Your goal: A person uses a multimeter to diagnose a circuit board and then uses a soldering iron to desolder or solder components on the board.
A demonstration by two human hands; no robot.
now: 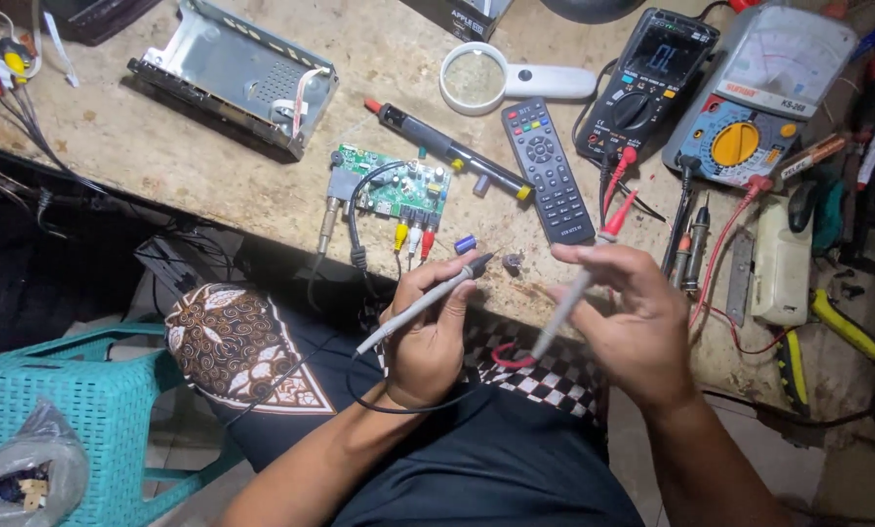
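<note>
Over the worn stone tabletop (213,166), the left hand (428,332) grips a grey black-tipped test probe (426,303) and the right hand (618,317) pinches a grey red-tipped test probe (579,283), the green circuit board (394,190) lying at 11 o'clock from them.

We see a green circuit board (395,191), and just right of it a black remote control (547,169) with coloured buttons.

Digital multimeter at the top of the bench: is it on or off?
On. The digital multimeter shows lit greenish figures on its dark screen, and leads are plugged in below its dial.
</note>
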